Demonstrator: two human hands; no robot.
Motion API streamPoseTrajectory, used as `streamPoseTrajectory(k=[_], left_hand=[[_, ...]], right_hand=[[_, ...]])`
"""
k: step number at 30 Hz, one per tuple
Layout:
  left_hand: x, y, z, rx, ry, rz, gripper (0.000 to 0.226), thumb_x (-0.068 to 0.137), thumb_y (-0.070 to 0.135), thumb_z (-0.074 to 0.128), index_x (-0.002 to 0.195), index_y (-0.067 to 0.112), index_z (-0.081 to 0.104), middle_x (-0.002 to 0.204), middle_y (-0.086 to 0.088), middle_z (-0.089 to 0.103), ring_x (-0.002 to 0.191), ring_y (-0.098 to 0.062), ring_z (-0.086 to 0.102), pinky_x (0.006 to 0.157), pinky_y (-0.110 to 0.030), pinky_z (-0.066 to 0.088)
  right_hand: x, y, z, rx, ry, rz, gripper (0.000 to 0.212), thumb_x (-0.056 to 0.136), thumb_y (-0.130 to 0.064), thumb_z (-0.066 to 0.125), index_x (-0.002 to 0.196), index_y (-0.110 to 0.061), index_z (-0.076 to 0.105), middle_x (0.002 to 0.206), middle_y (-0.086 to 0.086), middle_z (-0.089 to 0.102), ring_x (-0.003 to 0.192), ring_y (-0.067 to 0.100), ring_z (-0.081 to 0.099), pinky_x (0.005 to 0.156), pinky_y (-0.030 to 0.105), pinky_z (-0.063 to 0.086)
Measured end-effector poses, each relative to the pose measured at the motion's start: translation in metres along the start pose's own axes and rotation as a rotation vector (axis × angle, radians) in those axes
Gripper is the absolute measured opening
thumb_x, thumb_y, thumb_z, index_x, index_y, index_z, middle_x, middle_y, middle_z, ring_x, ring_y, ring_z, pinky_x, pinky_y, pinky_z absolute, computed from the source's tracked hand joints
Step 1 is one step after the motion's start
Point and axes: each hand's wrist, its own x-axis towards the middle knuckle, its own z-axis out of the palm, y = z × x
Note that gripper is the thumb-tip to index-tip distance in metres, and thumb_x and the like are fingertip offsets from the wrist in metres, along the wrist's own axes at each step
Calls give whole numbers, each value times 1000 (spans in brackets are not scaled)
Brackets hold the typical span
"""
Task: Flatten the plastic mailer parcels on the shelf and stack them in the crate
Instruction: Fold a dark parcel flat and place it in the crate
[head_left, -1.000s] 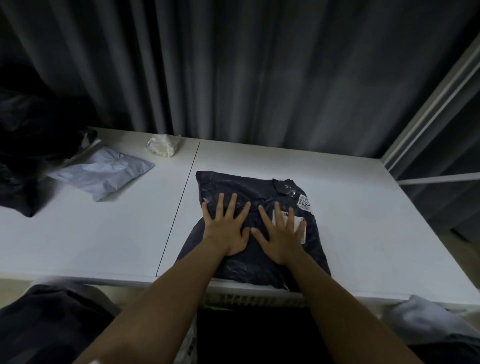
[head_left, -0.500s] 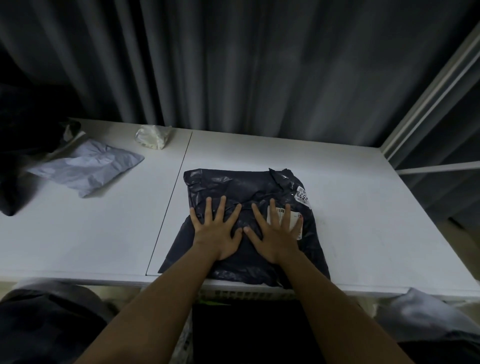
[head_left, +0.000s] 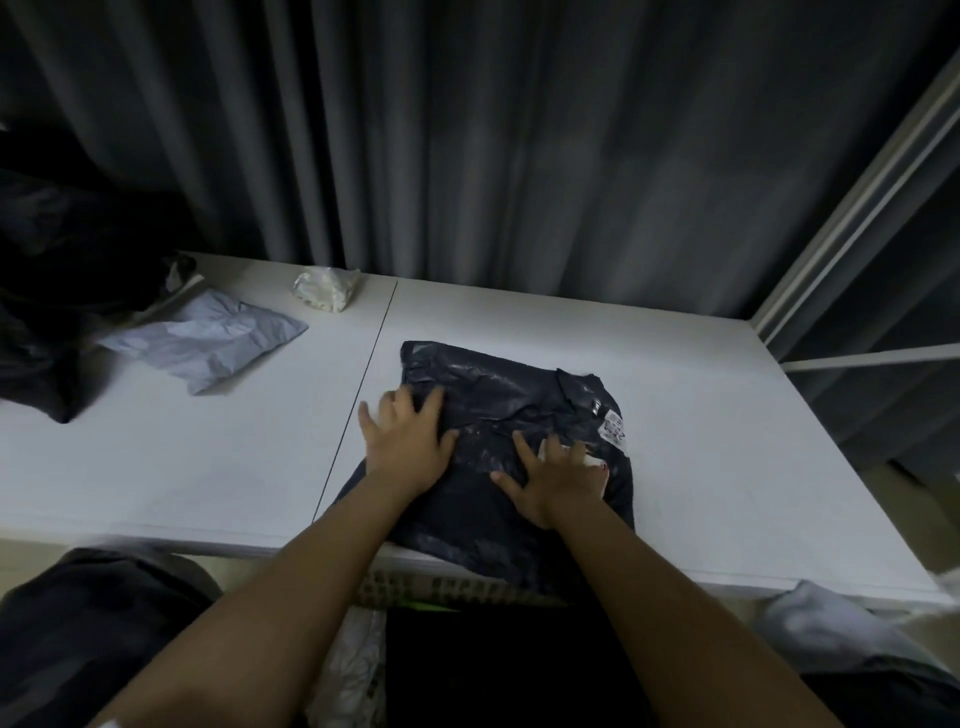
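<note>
Pressing flat with spread fingers, left hand (head_left: 408, 449) and right hand (head_left: 556, 480), on dark parcel (head_left: 509, 395) lying on shelf (head_left: 727, 441).

The small white printed label (head_left: 613, 427) on the dark plastic mailer parcel (head_left: 498, 395) is too blurred to read. A white slip is mostly hidden under the right hand (head_left: 553, 475). The left hand (head_left: 408, 441) is motion-blurred.

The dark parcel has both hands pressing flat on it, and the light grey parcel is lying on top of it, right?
Not quite. Both the left hand and the right hand do press flat on the dark parcel, but the light grey parcel is not on top of it. The head view shows it lying apart, further left on the white shelf.
</note>
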Motion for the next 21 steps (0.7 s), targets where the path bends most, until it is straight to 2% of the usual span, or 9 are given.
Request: streamPoseTrajectory(k=[3, 5, 7, 9, 10, 13, 17, 19, 21], left_hand=[[-4, -24, -11, -59, -158, -278, 80, 89, 66, 39, 148, 15, 19, 148, -18, 29, 136, -36, 26, 110, -52, 21], [-8, -33, -16, -36, -284, -337, 77, 89, 67, 39, 144, 13, 29, 146, -17, 33, 135, -35, 28, 107, -49, 26], [-12, -36, -18, -66, -292, -331, 65, 92, 57, 44, 139, 13, 34, 144, -16, 33, 133, -34, 29, 106, -48, 27], [-18, -36, -20, -137, -299, -331, 59, 93, 50, 49, 139, 16, 33, 144, -14, 29, 133, -34, 27, 104, -50, 28], [-22, -36, -19, -162, -327, -320, 59, 93, 49, 50, 141, 20, 31, 146, -13, 25, 134, -34, 24, 104, -53, 27], [-29, -39, -11, -159, -428, -232, 67, 95, 51, 45, 150, 29, 14, 157, -6, 7, 144, -35, 5, 109, -62, 17], [-33, -42, -2, -104, -451, -79, 71, 98, 50, 37, 153, 28, -1, 161, -1, -8, 147, -29, -9, 112, -65, 5], [-34, -43, -1, -59, -469, -9, 68, 100, 50, 33, 153, 30, -5, 160, -1, -12, 147, -28, -10, 112, -65, 0], [-31, -46, 0, -9, -485, 35, 66, 100, 51, 29, 152, 32, -6, 160, 1, -14, 147, -27, -12, 110, -65, -6]], right_hand=[[-16, -2, -10, -23, -5, -12, 76, 92, -70, 14, 154, -26, 5, 159, 14, 10, 139, 40, 25, 102, 50, 37], [-25, -2, -15, -16, 42, -52, 72, 96, -64, 19, 146, -14, 32, 147, 17, 37, 126, 35, 45, 95, 43, 42], [-31, -2, -19, 55, 81, -137, 57, 99, -55, 29, 118, -11, 58, 115, 12, 61, 105, 30, 58, 83, 39, 46], [-36, -1, -21, 168, 162, -192, 44, 99, -46, 38, 89, -11, 63, 86, 8, 61, 88, 28, 62, 71, 32, 45], [-37, 0, -21, 224, 260, -198, 41, 99, -41, 41, 86, -9, 64, 82, 7, 59, 86, 28, 62, 68, 30, 43], [-32, 5, -27, 333, 579, -209, 31, 97, -30, 46, 112, -10, 65, 110, 10, 60, 104, 28, 55, 79, 33, 45], [-19, 2, -39, 303, 534, -194, 51, 98, -37, 45, 144, -16, 38, 146, 11, 37, 132, 29, 35, 105, 40, 35], [-7, -3, -41, 323, 526, -171, 60, 99, -40, 43, 150, -17, 25, 154, 12, 26, 140, 30, 25, 112, 42, 28], [9, -8, -44, 364, 504, -142, 65, 98, -42, 43, 152, -17, 18, 154, 13, 26, 140, 31, 25, 112, 46, 28]])
